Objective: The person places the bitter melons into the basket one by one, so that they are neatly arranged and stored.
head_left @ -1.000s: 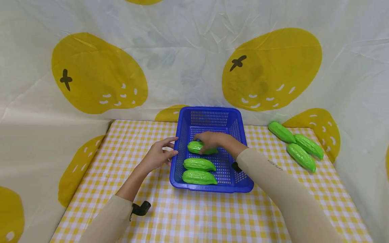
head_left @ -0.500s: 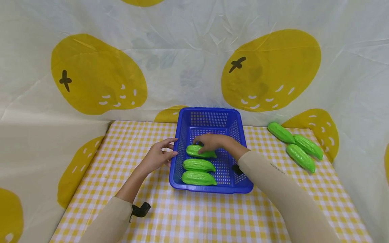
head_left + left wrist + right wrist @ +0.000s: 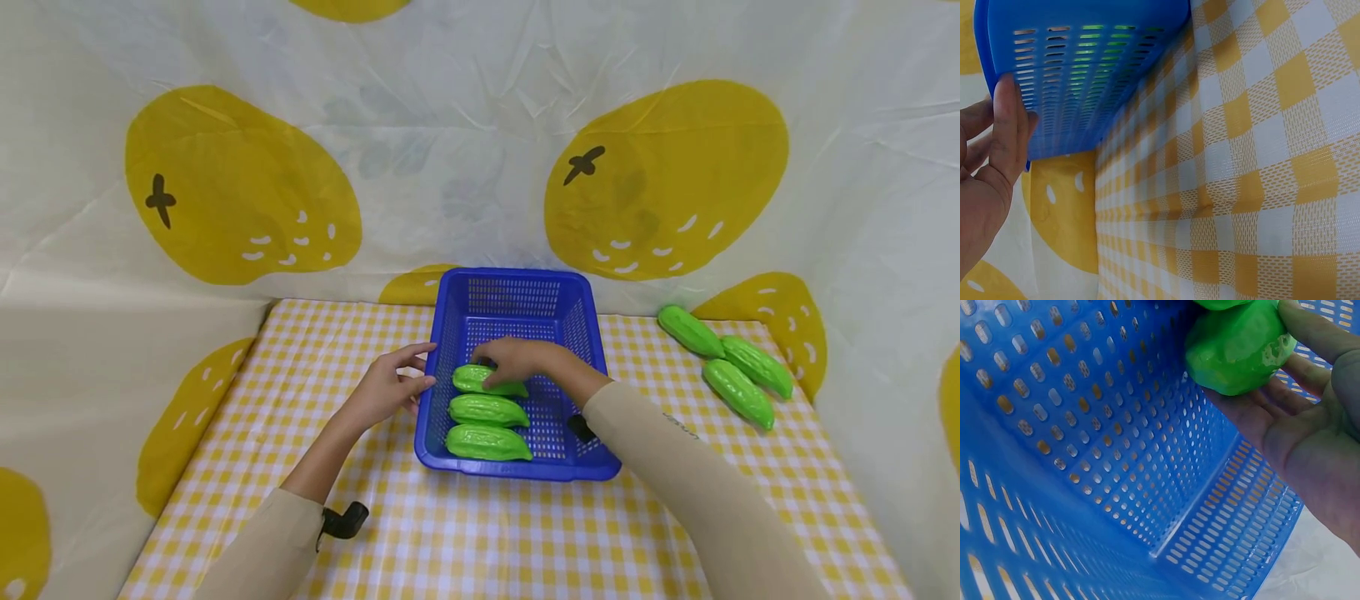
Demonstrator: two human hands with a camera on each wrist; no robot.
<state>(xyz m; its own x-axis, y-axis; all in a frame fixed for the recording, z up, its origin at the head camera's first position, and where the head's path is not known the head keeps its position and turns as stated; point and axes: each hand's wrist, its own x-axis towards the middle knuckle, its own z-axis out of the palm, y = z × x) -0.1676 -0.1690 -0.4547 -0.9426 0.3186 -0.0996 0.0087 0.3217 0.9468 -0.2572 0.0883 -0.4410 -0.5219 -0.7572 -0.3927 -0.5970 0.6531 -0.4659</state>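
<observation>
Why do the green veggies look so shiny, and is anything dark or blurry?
Head view: the green vegetables catch pale glints, perhaps from a light overhead, and the writing on the right sleeve is too blurry to read; right wrist view: the vegetable in the right hand has a glare patch; left wrist view: the cloth looks darker beside the basket.

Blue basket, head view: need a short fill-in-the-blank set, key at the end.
Inside the basket lie ____ green gourds.
The right hand grips the one ____ from the head camera.
The left hand touches the basket's ____ side.
Three more gourds lie on the tablecloth to the basket's ____.
Missing words: three; farthest; left; right.
</observation>
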